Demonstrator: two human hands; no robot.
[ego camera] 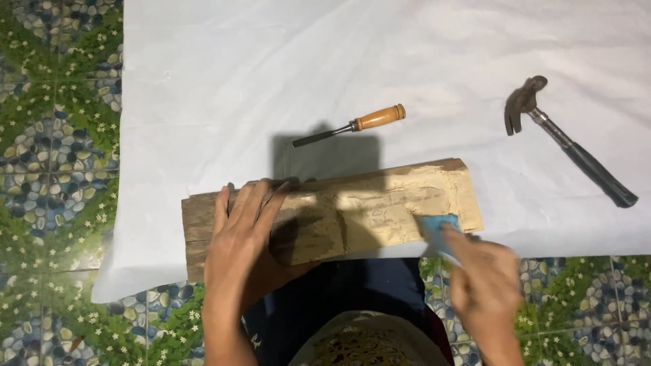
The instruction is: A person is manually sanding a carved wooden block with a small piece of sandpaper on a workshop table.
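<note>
A long rough wooden block (366, 207) lies across the near edge of a white sheet (339, 74). Its right part is pale and carved; its left part is darker. My left hand (241, 234) lies flat on the block's left part, fingers spread, pressing it down. My right hand (485, 288) is blurred and holds a small blue piece, apparently sandpaper (437, 227), against the block's lower right face.
A chisel with an orange wooden handle (352, 125) lies on the sheet just beyond the block. A claw hammer with a dark handle (566, 139) lies at the right. Patterned pebble-and-flower floor covering (54, 169) surrounds the sheet.
</note>
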